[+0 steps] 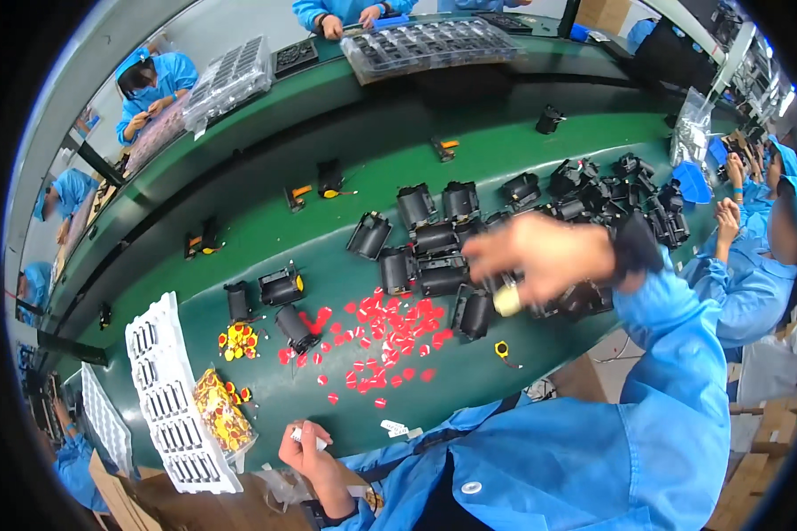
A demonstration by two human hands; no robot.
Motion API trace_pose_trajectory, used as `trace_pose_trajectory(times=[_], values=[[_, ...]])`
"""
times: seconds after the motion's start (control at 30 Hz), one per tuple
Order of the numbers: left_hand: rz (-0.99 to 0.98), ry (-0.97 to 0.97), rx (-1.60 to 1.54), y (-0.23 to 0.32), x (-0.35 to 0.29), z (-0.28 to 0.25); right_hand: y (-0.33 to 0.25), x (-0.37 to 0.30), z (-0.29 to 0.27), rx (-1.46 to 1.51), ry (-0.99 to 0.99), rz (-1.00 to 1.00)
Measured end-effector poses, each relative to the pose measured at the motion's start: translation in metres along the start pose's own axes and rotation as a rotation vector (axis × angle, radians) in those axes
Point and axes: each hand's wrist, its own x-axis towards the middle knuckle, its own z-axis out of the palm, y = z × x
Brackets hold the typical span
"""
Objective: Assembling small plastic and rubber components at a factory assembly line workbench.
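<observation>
My right hand [540, 257], smeared by motion, reaches over a group of black plastic housings [437, 237] right of the middle. At its lower fingers shows a pale yellow patch [507, 301]; I cannot tell whether it is a finger cover or a held thing. My left hand [308, 450] is near the table's front edge, fingers curled around a small white piece [306, 435] whose kind is unclear. Between the hands and farther in, many red die-cut pieces [385, 336] lie scattered. A small round yellow part with a wire [502, 350] rests below my right hand.
White foam tray [170, 398] with rows of dark parts stands at the left, beside a bag of yellow-and-red parts [221, 411]. Along the green conveyor belt [381, 181] sit several black parts, some with orange pieces. A raised shelf [328, 75] runs behind. Co-workers [753, 257] sit close at the right.
</observation>
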Motion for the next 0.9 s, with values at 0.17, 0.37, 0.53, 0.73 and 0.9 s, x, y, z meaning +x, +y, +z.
trace_pose_trajectory(times=[0.17, 0.37, 0.53, 0.73, 0.9], values=[[0.027, 0.022, -0.029, -0.003, -0.001, 0.001, 0.196, -0.038, -0.072, -0.641, 0.654, 0.689], [0.005, 0.036, -0.033, -0.005, -0.003, -0.002, 0.32, -0.079, -0.054, -0.422, 0.504, 1.071], [-0.034, 0.023, -0.067, 0.002, 0.001, 0.0, 0.181, 0.007, -0.053, -0.528, 0.474, 0.534], [-0.022, 0.003, -0.063, -0.001, 0.001, -0.005, 0.002, 0.08, 0.014, -0.468, 0.247, -0.173], [-0.023, -0.041, -0.133, -0.005, 0.001, -0.007, -0.011, 0.139, 0.071, -0.843, 0.197, -0.262]])
